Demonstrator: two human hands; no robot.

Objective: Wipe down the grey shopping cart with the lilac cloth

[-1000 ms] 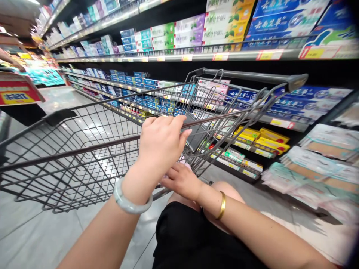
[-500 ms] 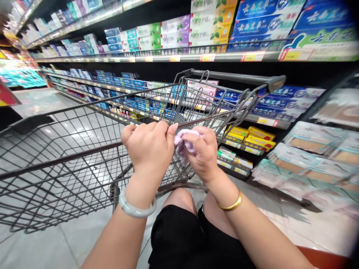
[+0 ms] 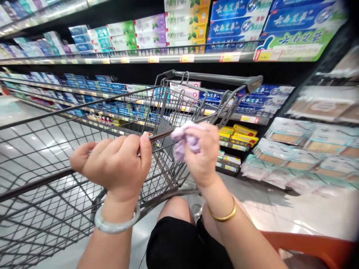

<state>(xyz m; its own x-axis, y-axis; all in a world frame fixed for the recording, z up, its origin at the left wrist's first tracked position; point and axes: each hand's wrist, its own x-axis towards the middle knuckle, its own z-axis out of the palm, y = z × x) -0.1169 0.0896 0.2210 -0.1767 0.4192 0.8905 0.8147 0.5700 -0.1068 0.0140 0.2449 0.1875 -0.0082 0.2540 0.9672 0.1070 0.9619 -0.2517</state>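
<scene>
A grey wire shopping cart [image 3: 53, 174] stands side-on before my knees, its handle toward the shelves at the upper right. My left hand [image 3: 114, 160], with a pale bangle at the wrist, is wrapped round the dark top rail of the basket. Farther right along that rail, my right hand [image 3: 203, 151] is closed on a crumpled lilac cloth [image 3: 181, 144]. The cloth is against the rail, bunched between thumb and fingers. Its underside and the right fingertips are partly hidden. A gold bangle circles my right wrist.
Shelves of boxed goods [image 3: 179, 28] run along the far side of the cart. Packaged items hang on a rack [image 3: 316, 138] at the right. An orange-red edge [image 3: 303, 241] shows at the lower right. Pale tiled floor [image 3: 252, 194] lies beneath.
My left hand has slid left along the rail, away from my right hand, leaving a wider gap. The cloth stays in my right hand. The whole view has turned slightly right.
</scene>
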